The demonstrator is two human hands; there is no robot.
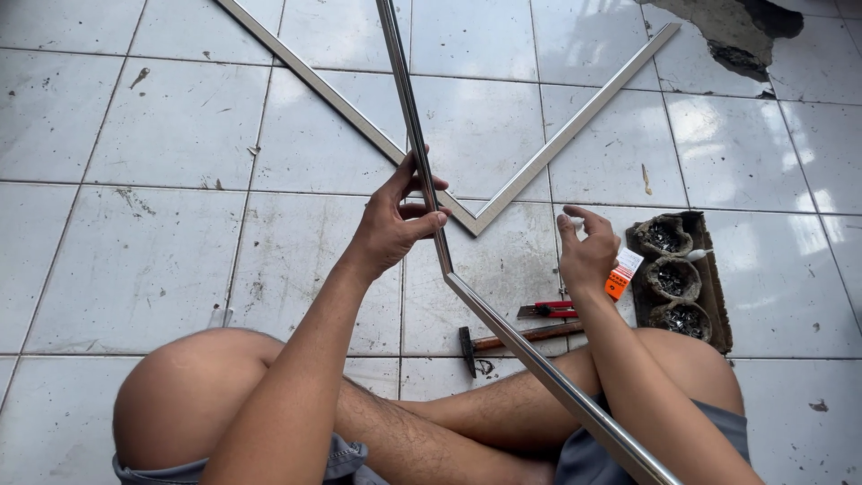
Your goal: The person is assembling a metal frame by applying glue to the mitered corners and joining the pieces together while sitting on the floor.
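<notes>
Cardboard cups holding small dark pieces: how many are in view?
3, in a row in the cardboard tray on the tiled floor, right of the right hand: far cup, middle cup, near cup. None looks hidden.

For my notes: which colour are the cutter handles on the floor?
Red, on the cutter in the head view.

Scuffed white tile floor [153,260] – daylight glaring off it – broken patch [732,27] showing at top right.
</notes>
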